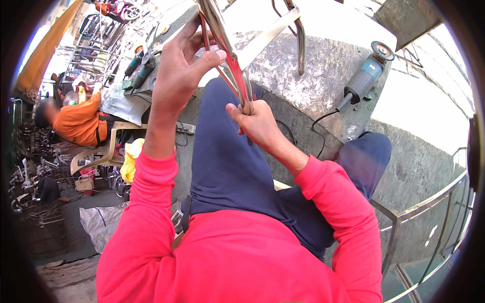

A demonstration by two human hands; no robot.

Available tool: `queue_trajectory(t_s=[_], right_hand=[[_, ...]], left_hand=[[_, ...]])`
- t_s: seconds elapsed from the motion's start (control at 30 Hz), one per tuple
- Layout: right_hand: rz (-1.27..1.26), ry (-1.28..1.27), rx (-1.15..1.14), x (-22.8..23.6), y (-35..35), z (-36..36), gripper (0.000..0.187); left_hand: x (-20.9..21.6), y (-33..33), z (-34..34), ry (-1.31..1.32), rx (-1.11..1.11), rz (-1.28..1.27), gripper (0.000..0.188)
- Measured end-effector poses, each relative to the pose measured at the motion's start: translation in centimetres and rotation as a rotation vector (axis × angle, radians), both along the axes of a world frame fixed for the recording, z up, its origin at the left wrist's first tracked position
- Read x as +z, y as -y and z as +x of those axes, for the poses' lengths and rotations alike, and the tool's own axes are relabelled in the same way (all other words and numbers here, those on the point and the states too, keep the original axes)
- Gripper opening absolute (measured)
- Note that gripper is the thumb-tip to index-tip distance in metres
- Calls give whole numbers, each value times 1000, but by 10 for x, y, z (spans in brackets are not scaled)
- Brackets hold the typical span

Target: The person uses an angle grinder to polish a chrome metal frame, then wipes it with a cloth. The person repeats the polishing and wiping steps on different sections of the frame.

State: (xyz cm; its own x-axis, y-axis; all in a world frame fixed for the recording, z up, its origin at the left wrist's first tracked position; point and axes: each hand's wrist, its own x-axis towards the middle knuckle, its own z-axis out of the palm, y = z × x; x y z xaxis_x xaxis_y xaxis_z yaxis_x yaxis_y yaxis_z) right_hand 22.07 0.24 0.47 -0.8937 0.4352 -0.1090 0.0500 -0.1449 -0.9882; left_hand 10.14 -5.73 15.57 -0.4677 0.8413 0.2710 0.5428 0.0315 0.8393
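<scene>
Head view: chrome tubing point(221, 38) slanted above a trousered thigh point(227, 161), near a worktable point(326, 76). The right hand point(258, 123) was clenched around its lower end; the left hand point(177, 68) curled beside it, though whether its fingers gripped could not be told.

The tube point(216, 29) was cut off by the top edge; the right hand point(260, 120) had most fingers hidden; the metal parts point(28, 175) at left were too small to tell.
</scene>
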Motion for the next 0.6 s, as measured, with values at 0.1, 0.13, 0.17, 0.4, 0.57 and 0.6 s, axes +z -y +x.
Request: queue_trajectory(t_s=[0.1,0.13,0.17,0.4,0.57,0.6], right_hand=[[39,44,39,-7,2,0,54],[37,30,36,-9,3,-1,54],[35,16,34,-12,5,-2,54],[10,-104,27,-33,14,-4,55],[-9,-120,31,-38,18,-7,54],[-7,-114,30,-39,18,-7,54]], left_hand=[[3,4,-5,65,5,23,48],[4,4,-7,83,1,35,46],[5,5,-9,101,-4,47,44],[9,7,-6,68,-81,25,47],[15,8,8,-30,-74,-22,50],[16,7,12,-22,-79,-10,50]])
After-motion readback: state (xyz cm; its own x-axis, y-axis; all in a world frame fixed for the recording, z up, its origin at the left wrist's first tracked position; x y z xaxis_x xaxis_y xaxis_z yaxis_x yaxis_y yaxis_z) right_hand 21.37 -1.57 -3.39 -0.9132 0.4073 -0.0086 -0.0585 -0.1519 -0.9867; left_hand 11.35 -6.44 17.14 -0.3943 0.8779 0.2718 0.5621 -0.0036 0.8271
